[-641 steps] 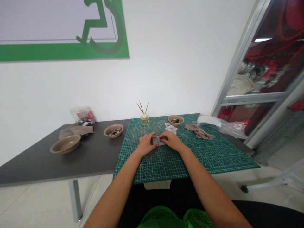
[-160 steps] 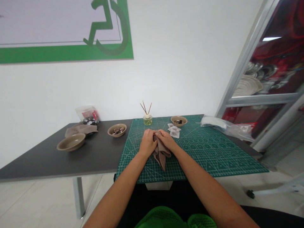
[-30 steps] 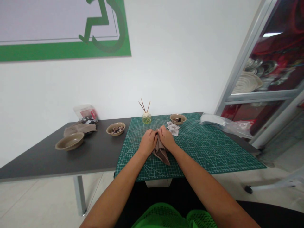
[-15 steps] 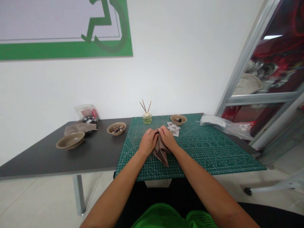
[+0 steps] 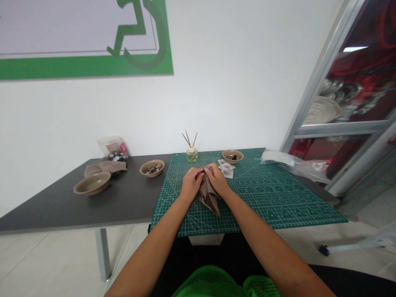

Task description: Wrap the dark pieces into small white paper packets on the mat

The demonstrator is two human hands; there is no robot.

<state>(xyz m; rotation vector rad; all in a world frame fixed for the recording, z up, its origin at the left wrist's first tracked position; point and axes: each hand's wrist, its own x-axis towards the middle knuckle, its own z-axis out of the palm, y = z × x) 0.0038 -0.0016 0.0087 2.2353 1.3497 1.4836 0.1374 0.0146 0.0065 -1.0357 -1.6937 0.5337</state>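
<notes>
A brown-grey cloth (image 5: 209, 197) hangs in folds between my two hands, over the green cutting mat (image 5: 262, 194). My left hand (image 5: 191, 182) is closed at the cloth's upper left edge, fingers pinched near a small dark spot that I cannot make out. My right hand (image 5: 218, 180) is closed around the top of the cloth from the other side. Just beyond my right hand lie small white printed packets (image 5: 227, 170). Behind them stands a tan bowl (image 5: 232, 159) with a few small dark pieces in it.
On the dark table (image 5: 130, 206) to the left are a bowl of small pieces (image 5: 151, 172), another tan bowl (image 5: 93, 189), a folded cloth (image 5: 105, 166) and a clear container (image 5: 113, 145). A reed diffuser (image 5: 192, 155) stands at the mat's back. Plastic bags (image 5: 293, 163) lie at right.
My left fingers have shifted slightly left and loosened their bend at the cloth's top edge. The right hand and the cloth stay nearly in place.
</notes>
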